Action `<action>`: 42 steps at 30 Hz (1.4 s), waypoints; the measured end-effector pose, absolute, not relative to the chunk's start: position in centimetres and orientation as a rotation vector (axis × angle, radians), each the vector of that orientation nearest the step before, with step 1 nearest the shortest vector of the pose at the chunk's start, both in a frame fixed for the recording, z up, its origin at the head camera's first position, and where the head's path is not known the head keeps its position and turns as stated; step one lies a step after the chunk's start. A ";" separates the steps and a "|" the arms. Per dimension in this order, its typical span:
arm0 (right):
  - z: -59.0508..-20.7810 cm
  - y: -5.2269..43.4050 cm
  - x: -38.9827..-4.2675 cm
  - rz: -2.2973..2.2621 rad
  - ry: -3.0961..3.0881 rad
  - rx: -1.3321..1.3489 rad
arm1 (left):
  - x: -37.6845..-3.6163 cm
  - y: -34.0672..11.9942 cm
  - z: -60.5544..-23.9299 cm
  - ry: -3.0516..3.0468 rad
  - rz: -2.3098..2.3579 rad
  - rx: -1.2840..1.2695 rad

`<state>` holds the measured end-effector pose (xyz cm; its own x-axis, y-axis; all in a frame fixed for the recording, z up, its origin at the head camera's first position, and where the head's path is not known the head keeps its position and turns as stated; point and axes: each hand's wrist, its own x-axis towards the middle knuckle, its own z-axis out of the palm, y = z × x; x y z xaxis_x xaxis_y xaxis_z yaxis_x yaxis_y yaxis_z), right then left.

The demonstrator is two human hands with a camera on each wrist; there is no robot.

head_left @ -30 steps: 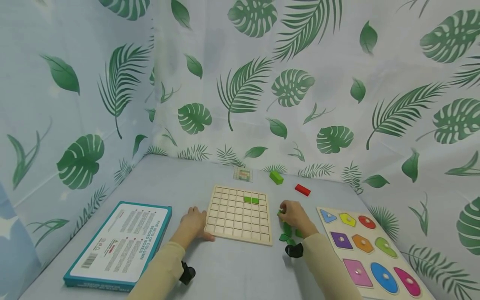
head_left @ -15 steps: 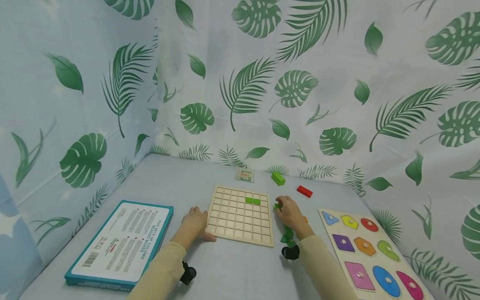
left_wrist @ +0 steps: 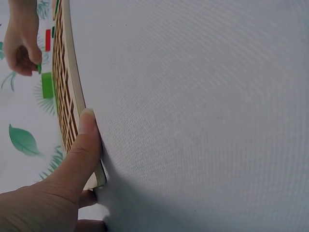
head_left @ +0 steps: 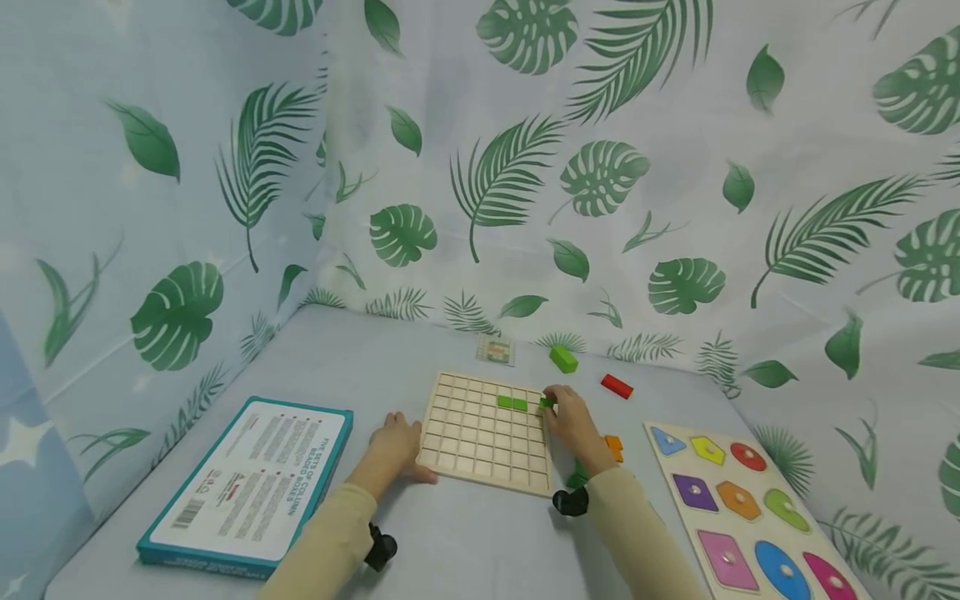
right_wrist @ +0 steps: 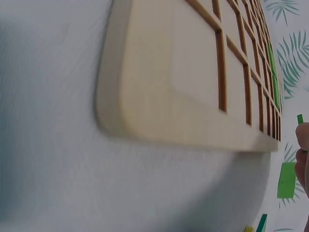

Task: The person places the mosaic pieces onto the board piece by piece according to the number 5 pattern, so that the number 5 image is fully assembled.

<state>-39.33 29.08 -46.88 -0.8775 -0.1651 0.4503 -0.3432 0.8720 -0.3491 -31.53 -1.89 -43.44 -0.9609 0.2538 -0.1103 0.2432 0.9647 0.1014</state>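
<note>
L hand [head_left: 395, 443] rests against the near-left corner of the pale wooden grid board [head_left: 480, 450], thumb pressed along its edge, fingers relaxed. R hand [head_left: 570, 421] pinches a small green wooden block [head_left: 547, 403] at the board's right edge, prob. just over a cell beside the green piece [head_left: 513, 403] already seated.

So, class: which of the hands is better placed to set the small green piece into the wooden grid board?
Right hand: it pinches the green piece over the grid board; the left hand steadies its edge.
</note>
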 end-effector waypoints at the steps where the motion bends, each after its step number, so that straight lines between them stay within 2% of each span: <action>1: -46.9 28.9 -39.4 0.607 -2.632 0.378 | -31.6 -1.9 -43.5 2.992 0.122 0.379; 15: -47.2 25.7 -40.4 0.654 -2.600 0.551 | -31.6 -1.7 -43.7 3.009 0.091 0.387; 28: -47.7 23.9 -40.6 0.832 -2.613 0.473 | -31.4 -1.7 -43.5 2.993 0.061 0.355; 42: -48.5 22.5 -41.7 0.853 -2.560 0.525 | -31.5 -1.7 -43.6 3.011 0.078 0.349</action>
